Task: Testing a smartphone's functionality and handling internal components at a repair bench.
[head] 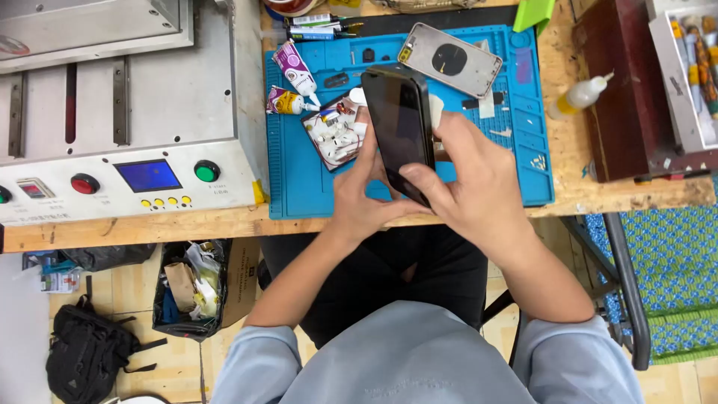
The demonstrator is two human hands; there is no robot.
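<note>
A black smartphone (398,123) with a dark screen is held tilted above the blue work mat (299,187). My left hand (363,198) grips its lower left edge from below. My right hand (471,179) clasps the lower right side, thumb lying across the bottom of the screen. Just behind the phone, a small tray of tiny parts and wires (334,135) rests on the mat. A silver phone back housing (451,58) with a round dark patch lies at the mat's far side.
Two small glue tubes (293,82) lie at the mat's upper left. A grey machine (120,112) with buttons and a blue display fills the left of the bench. A squeeze bottle (580,96) lies right of the mat, beside a dark box (617,90). A bin (191,288) stands below.
</note>
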